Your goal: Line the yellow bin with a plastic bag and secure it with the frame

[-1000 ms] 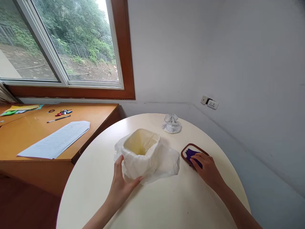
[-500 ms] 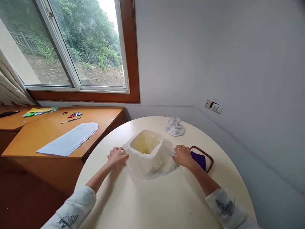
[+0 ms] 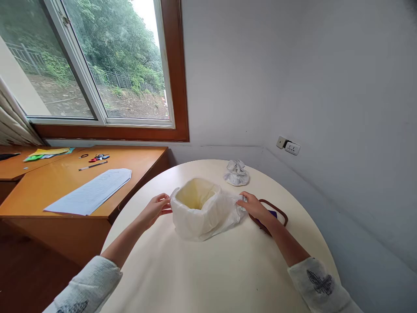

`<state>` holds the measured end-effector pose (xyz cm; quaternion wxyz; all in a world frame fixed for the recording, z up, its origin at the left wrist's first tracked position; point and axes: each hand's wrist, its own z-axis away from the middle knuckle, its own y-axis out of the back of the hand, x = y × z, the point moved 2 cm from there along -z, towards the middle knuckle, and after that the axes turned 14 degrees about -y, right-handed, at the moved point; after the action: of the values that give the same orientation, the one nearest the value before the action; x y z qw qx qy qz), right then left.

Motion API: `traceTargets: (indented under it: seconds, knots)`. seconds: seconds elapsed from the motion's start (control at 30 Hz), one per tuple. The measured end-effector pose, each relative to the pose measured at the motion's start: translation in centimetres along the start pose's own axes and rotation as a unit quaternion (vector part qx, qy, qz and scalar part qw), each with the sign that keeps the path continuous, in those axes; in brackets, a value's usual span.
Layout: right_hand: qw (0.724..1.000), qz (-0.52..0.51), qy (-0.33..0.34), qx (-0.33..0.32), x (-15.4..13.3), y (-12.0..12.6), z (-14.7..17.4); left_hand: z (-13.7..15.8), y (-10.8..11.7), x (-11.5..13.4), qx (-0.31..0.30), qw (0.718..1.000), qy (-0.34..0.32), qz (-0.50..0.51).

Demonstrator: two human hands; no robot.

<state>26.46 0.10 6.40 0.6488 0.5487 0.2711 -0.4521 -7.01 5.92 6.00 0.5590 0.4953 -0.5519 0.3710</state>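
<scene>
Right hand [image 3: 241, 202], now off tray [image 3: 280, 208], pinches bag [image 3: 211, 217] between hands; left hand [image 3: 168, 205] part-spread, grip unclear. Likely light, soft, slippery: hold bunched folds near right hand.

Moved off the purple cloth [image 3: 273, 213], the right hand [image 3: 254, 207] now pinches the white bag [image 3: 195, 225]; the left hand [image 3: 154, 210] has shifted to the bag's left edge.

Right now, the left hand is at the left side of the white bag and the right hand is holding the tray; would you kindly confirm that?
Not quite: the head view shows the right hand holding the right side of the white bag, not the tray. The left hand is indeed at the bag's left side.
</scene>
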Motion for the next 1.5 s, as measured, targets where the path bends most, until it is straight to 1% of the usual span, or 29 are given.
traceTargets:
  seconds: [0.1,0.2,0.27,0.4,0.5,0.6,0.67,0.77,0.83,0.9,0.97,1.03,1.1,1.17,1.23,1.3,1.33,1.37,1.4,1.43,1.5]
  knots:
    - [0.997,-0.068,0.009,-0.029,-0.3,-0.3,0.4,0.2,-0.3,0.4,-0.008,0.998,0.011,0.064]
    - [0.988,-0.145,0.020,-0.046,0.0,-0.7,0.1,0.4,-0.6,0.4,-0.010,0.995,0.016,0.100]
    - [0.975,-0.210,0.026,-0.069,0.2,-1.0,-0.3,0.5,-0.7,0.3,-0.011,0.993,0.016,0.119]
    - [0.935,-0.323,0.051,-0.135,0.1,-1.6,-0.7,0.6,-1.1,0.6,-0.025,0.989,0.014,0.144]
    - [0.914,-0.370,0.058,-0.155,-0.5,-1.8,-0.9,0.8,-1.4,1.4,-0.029,0.985,0.011,0.170]
    - [0.902,-0.396,0.054,-0.161,-1.3,-1.9,-0.9,0.9,-1.7,2.5,-0.035,0.981,0.016,0.191]
    - [0.890,-0.422,0.051,-0.162,-2.0,-1.9,-0.8,1.0,-2.0,3.4,-0.035,0.982,0.002,0.183]
    - [0.856,-0.483,0.053,-0.175,-3.1,-1.7,-0.6,1.2,-2.4,4.6,-0.027,0.989,-0.045,0.137]
    - [0.832,-0.514,0.068,-0.199,-3.8,-1.5,-0.2,1.3,-2.6,5.2,-0.030,0.991,-0.078,0.102]
    - [0.817,-0.526,0.089,-0.219,-4.2,-1.3,0.3,1.5,-2.8,5.5,-0.022,0.990,-0.121,0.071]
    - [0.817,-0.517,0.106,-0.231,-4.2,-0.9,0.9,1.8,-2.8,5.6,0.012,0.985,-0.171,0.024]
    - [0.830,-0.484,0.122,-0.248,-3.7,-0.6,1.6,2.2,-2.7,5.5,0.075,0.972,-0.218,-0.052]
    - [0.846,-0.428,0.145,-0.282,-2.9,-0.3,2.2,2.8,-2.5,5.2,0.145,0.946,-0.253,-0.141]
    - [0.854,-0.381,0.163,-0.314,-2.0,-0.2,2.7,3.5,-2.5,4.6,0.206,0.914,-0.274,-0.215]
    - [0.844,-0.343,0.191,-0.364,-1.4,-0.2,3.3,4.0,-2.6,3.9,0.251,0.888,-0.284,-0.259]
    - [0.828,-0.294,0.224,-0.421,-1.3,-0.3,4.2,4.4,-2.8,3.2,0.285,0.872,-0.291,-0.270]
    - [0.825,-0.255,0.235,-0.445,-1.4,-0.5,4.8,4.5,-2.9,3.0,0.294,0.870,-0.294,-0.264]
    - [0.829,-0.209,0.240,-0.460,-1.7,-0.7,5.5,4.6,-3.1,2.8,0.295,0.873,-0.293,-0.255]
    - [0.839,-0.159,0.239,-0.463,-2.0,-1.0,6.2,4.6,-3.3,2.8,0.291,0.879,-0.288,-0.245]
    - [0.851,-0.105,0.236,-0.457,-2.4,-1.2,7.0,4.7,-3.6,2.9,0.282,0.887,-0.278,-0.237]
    - [0.880,-0.015,0.228,-0.416,-3.2,-1.8,8.3,4.7,-4.1,3.2,0.249,0.907,-0.255,-0.224]
